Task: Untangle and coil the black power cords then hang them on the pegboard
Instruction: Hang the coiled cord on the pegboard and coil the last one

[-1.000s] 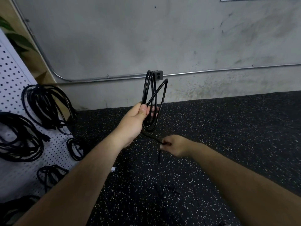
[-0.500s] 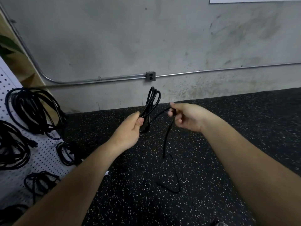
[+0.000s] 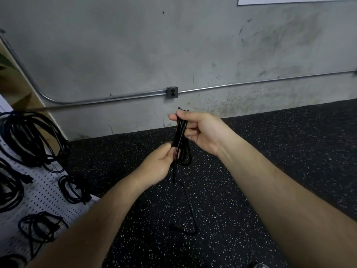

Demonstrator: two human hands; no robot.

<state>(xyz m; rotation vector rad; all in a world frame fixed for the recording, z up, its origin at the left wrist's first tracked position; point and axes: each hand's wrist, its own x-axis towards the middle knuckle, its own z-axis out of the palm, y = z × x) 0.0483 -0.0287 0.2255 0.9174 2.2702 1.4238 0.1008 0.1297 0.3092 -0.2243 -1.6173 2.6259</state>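
Head view: right grip (image 3: 201,132) swung in to pinch the bundled power cord (image 3: 180,131) up top, left grip (image 3: 157,167) clasping lower; likely only the tail (image 3: 190,207) below left to coil.

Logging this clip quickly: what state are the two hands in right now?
Left hand: closed, gripping the lower part of the folded black power cord.
Right hand: closed, pinching the top of the same cord.

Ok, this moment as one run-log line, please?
stage: coiling | left hand: grips cord low | right hand: pinches cord top | tail: on floor | pegboard: coils hung
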